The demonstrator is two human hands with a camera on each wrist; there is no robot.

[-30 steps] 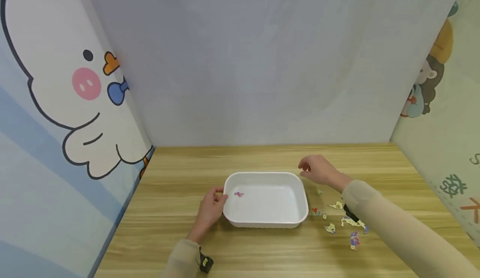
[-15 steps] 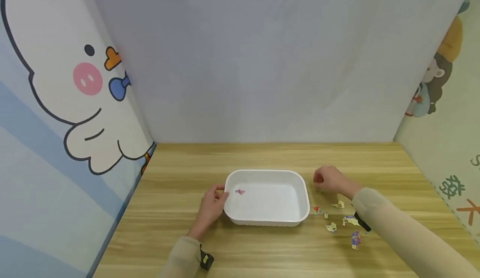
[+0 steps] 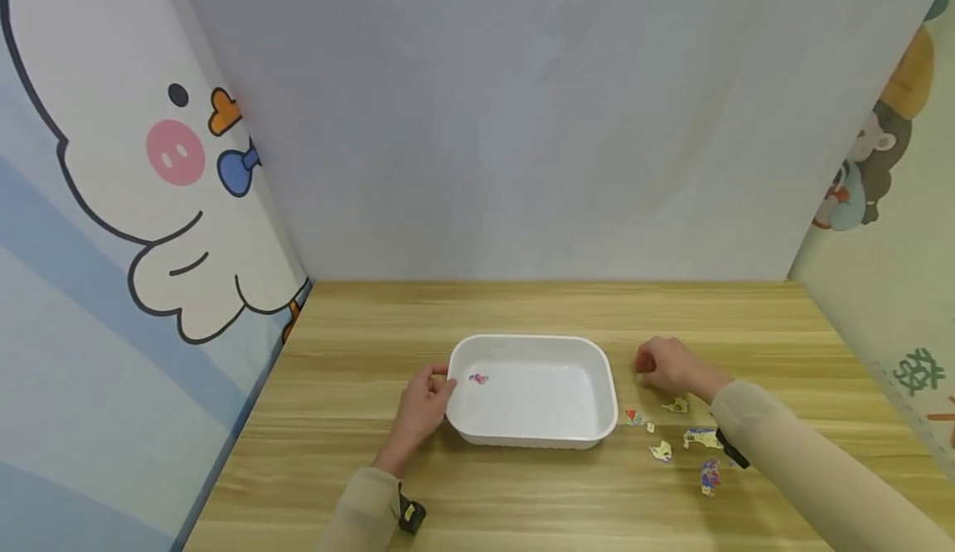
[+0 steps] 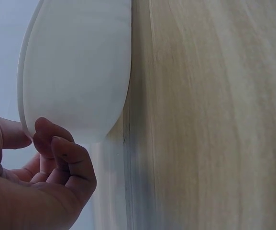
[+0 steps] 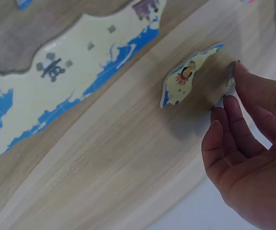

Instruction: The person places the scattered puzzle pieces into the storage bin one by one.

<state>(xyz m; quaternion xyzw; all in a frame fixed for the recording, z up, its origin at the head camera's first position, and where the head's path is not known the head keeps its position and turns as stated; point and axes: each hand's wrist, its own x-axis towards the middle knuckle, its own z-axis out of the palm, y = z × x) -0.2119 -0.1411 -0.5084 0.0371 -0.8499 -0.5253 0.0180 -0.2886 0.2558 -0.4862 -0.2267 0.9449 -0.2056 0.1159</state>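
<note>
My left hand (image 3: 419, 407) holds the left end of a white plastic tray (image 3: 537, 407), thumb over the rim and fingers curled below it on the outside, as the left wrist view (image 4: 78, 67) shows. Inside the tray, near that end, lies a small pink and purple puzzle piece (image 3: 478, 379). To the right of the tray, my right hand (image 3: 667, 367) is low over the table, its thumb and fingertips pinching a small thin puzzle piece (image 5: 230, 80), mostly hidden by them. Beside it on the wood rests a cream and blue puzzle piece (image 5: 188, 76).
Several irregular, flat puzzle pieces lie right of the tray: a red and blue one (image 3: 632, 417), a cream one (image 3: 661, 451), a long cream and blue one (image 3: 701, 438) and a purple one (image 3: 710, 477). A grey cloth wall (image 3: 537, 162) stands behind the table (image 3: 522, 307).
My right hand has moved from the tray's far right corner rightward and down to a small piece on the table. My left hand keeps its hold on the tray.
</note>
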